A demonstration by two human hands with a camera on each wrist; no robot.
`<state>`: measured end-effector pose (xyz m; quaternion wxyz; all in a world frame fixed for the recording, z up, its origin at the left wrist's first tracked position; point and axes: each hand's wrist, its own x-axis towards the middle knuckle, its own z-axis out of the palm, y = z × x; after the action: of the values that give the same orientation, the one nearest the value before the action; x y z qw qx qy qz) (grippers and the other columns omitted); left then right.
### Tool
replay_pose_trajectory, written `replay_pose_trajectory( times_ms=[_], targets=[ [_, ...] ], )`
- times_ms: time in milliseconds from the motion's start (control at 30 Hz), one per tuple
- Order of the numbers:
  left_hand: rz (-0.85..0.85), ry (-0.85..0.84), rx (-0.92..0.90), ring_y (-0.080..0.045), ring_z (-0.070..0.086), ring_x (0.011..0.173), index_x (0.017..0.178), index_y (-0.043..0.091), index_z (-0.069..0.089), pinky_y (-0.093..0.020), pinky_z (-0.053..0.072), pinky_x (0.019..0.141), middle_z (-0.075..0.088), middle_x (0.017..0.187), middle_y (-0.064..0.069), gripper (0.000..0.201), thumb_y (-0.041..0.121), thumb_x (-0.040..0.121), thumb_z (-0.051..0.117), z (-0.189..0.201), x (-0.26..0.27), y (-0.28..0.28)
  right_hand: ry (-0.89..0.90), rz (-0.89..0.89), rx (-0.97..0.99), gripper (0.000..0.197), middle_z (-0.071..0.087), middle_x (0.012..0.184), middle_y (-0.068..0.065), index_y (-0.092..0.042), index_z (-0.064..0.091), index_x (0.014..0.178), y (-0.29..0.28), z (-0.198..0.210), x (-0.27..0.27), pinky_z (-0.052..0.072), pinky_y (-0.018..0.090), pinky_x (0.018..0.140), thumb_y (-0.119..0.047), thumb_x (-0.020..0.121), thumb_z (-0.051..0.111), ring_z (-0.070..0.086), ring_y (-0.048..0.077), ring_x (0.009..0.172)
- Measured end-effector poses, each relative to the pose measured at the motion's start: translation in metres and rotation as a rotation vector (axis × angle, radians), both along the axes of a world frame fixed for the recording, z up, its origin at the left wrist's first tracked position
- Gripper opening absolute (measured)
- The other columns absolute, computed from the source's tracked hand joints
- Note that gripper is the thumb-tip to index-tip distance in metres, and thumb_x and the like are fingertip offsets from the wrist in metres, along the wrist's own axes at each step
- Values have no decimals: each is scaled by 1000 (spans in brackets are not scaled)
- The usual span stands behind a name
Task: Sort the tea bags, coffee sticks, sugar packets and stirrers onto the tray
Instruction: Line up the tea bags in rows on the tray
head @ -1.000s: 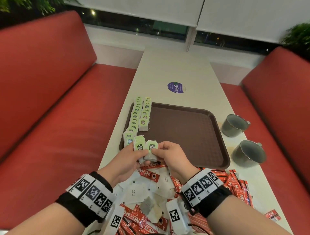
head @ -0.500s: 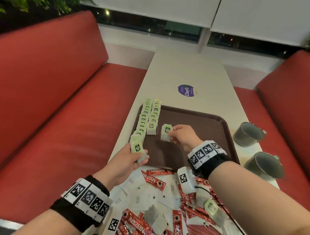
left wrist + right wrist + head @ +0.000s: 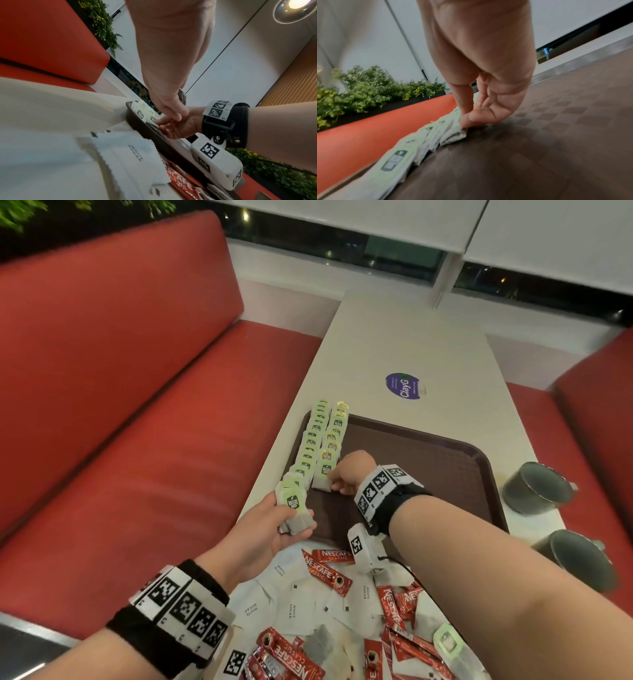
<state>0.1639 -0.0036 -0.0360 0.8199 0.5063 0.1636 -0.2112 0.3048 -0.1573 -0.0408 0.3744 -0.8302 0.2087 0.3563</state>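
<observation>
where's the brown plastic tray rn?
Head view: brown plastic tray lies mid-table, grey metal mugs to its right, green tea bag rows along its left edge.

Two grey mugs (image 3: 537, 487), red benches (image 3: 144, 392)

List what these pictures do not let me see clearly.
- Head view: number of tea bags in left hand; they overlap.
- Head view: stirrers; none can be made out in the pile, cut by the lower edge.
- Right wrist view: tea bag print; blurred.
</observation>
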Motion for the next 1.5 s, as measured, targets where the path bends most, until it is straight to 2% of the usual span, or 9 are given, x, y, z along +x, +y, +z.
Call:
replay_pose_trajectory(
  times_ms=[167, 300, 433, 567, 767, 833, 967, 1233, 1500],
  targets=[
    [-7, 5, 8, -34, 63, 107, 141, 12, 36, -35, 55, 86, 60, 118, -22, 46, -2, 98, 34, 0, -1, 1, -27, 120, -78, 31, 62, 55, 2, -8, 54, 73, -1, -9, 1, 48, 25, 66, -26, 97, 52, 51, 13, 54],
    [-1, -8, -32, -34, 61, 110, 144, 14, 35, -35, 56, 86, 58, 123, -20, 52, -6, 96, 30, 2, 1, 2, -319, 111, -80, 18, 62, 71, 5, -14, 54, 74, -8, -5, -3, 52, 23, 52, -20, 89, 61, 59, 15, 57],
    [-31, -61, -20, -28, 62, 108, 143, 15, 34, -30, 57, 83, 53, 132, -12, 54, -10, 96, 33, 5, 2, 5, -547, 218, 81, 21, 64, 74, 5, -12, 61, 74, -2, 18, -34, 51, 29, 64, -27, 89, 63, 58, 16, 65],
    [-50, -116, 22, -24, 63, 108, 140, 15, 39, -28, 57, 83, 59, 129, -8, 51, -9, 96, 39, 5, 1, 1, -400, 239, 404, 22, 61, 73, 14, -7, 67, 71, 0, 17, -77, 49, 38, 71, -26, 74, 75, 55, 22, 70],
    [-32, -138, 84, -23, 63, 109, 135, 18, 43, -27, 57, 82, 62, 126, -6, 44, -4, 97, 41, 5, 2, -8, -457, 187, 359, 15, 59, 69, 7, -6, 59, 68, -5, 15, -87, 55, 34, 70, -7, 79, 70, 56, 17, 66],
    [10, -106, 84, -25, 65, 103, 132, 14, 44, -29, 57, 81, 63, 120, -12, 36, 0, 99, 39, 5, 3, -6, -447, 171, 308, 19, 58, 63, 2, -10, 58, 68, -11, 24, -81, 47, 18, 51, -6, 84, 67, 51, 11, 56],
    [91, -33, 41, -33, 63, 102, 129, 8, 44, -38, 53, 88, 62, 113, -24, 32, 3, 101, 30, 4, 4, 1, -422, -57, 304, 22, 55, 56, 3, -12, 57, 67, -21, 22, -61, 37, 17, 41, -5, 87, 64, 46, 8, 44],
    [32, -62, 106, -28, 61, 111, 139, 15, 39, -32, 55, 87, 56, 128, -16, 43, -2, 100, 35, -1, 2, 6, -112, -67, 107, 15, 54, 65, 5, -8, 53, 77, -4, 2, -33, 40, 23, 57, -7, 91, 60, 48, 15, 59],
    [8, -81, 123, -25, 62, 109, 136, 19, 39, -30, 55, 86, 58, 126, -14, 44, -3, 99, 38, -3, -2, 7, -31, -50, 70, 26, 52, 66, 5, -12, 43, 72, 9, 11, -32, 41, 17, 42, -8, 95, 56, 47, 11, 48]
  ],
)
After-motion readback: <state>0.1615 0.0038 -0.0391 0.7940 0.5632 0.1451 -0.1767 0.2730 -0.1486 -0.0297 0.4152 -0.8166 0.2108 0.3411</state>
